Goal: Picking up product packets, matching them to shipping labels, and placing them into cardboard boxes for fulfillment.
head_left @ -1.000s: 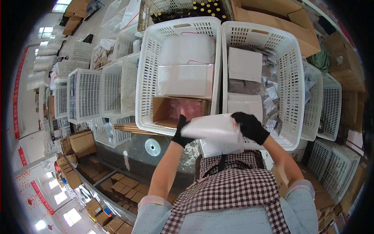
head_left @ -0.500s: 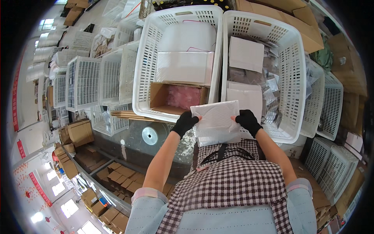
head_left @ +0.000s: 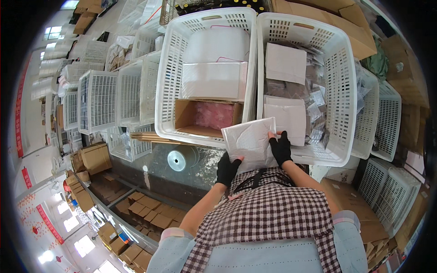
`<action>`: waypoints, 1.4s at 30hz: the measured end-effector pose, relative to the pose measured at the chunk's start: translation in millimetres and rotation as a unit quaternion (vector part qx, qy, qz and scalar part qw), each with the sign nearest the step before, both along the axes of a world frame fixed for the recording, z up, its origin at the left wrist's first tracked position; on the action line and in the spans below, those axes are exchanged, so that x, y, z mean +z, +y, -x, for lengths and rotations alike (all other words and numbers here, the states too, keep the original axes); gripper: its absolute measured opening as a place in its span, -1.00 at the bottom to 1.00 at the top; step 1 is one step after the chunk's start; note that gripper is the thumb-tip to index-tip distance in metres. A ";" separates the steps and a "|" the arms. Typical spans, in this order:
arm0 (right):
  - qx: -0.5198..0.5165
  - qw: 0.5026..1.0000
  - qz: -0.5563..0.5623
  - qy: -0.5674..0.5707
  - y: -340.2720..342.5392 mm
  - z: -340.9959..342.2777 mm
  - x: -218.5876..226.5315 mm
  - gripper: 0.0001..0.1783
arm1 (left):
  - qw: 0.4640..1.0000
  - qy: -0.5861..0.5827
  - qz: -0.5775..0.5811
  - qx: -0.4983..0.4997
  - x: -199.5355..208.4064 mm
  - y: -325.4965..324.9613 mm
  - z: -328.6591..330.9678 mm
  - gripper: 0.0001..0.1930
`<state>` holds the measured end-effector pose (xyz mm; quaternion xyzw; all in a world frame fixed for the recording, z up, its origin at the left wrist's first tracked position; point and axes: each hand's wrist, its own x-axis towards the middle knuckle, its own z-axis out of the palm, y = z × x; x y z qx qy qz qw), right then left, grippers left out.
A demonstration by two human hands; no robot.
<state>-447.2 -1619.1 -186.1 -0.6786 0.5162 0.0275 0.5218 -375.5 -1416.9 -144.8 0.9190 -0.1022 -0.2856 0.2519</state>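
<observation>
A white padded mailer (head_left: 250,144) is held up in front of my checked apron, tilted a little. At its lower left edge my left hand (head_left: 228,169), in a black fingerless glove, grips it. My right hand (head_left: 279,148), gloved the same way, has its fingers on the mailer's right edge. Just beyond, the left white basket (head_left: 166,98) holds flat white mailers (head_left: 213,79) and an open cardboard box (head_left: 183,111) with pink translucent material (head_left: 214,114) inside. In the right white basket (head_left: 340,86) lie more white mailers (head_left: 285,63) and many small clear packets (head_left: 317,98).
Flat cardboard pieces (head_left: 154,137) jut out beside the left basket. A shiny round metal disc (head_left: 177,160) lies on the dark surface to the left. Stacked white crates (head_left: 97,100) stand at left, others (head_left: 386,193) at right. Small cardboard boxes (head_left: 152,210) fill the lower left.
My left hand has slid from the mailer's upper left down to its lower left edge. My right hand has moved slightly left and down along the right edge, and the mailer has tilted.
</observation>
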 end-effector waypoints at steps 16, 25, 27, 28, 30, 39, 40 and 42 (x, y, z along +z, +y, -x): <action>0.094 0.982 0.096 0.132 -111.9 47.7 -87.2 -0.43 | 0.941 -0.101 0.196 -0.257 -21.8 -175.5 -39.1 -0.38; 0.010 0.995 0.097 0.026 -120.9 44.3 -82.4 -0.14 | 0.805 0.000 -0.206 -0.556 -115.9 -274.6 -108.7 0.07; 0.011 0.998 0.052 0.035 -124.9 51.8 -94.7 -0.09 | 0.794 0.030 -0.215 -0.568 -115.4 -292.8 -106.3 0.08; 0.022 0.999 0.005 0.032 -124.1 47.8 -94.5 -0.03 | 0.776 0.054 -0.232 -0.584 -111.7 -295.7 -107.3 0.06; 0.024 0.999 -0.019 0.033 -124.0 44.0 -91.9 0.05 | 0.753 0.078 -0.251 -0.603 -110.1 -296.8 -109.7 0.05; 0.038 0.985 -0.132 -0.104 -122.6 69.4 -81.1 0.24 | 0.802 0.080 -0.090 -0.585 -43.1 -254.9 -72.3 -0.23; 0.062 0.977 -0.122 -0.162 -120.7 74.0 -77.8 0.25 | 0.804 0.005 -0.038 -0.593 -29.8 -242.3 -63.1 -0.24; 0.082 0.966 -0.103 -0.223 -116.9 78.2 -66.3 0.27 | 0.795 -0.057 0.007 -0.604 3.7 -224.9 -46.8 -0.27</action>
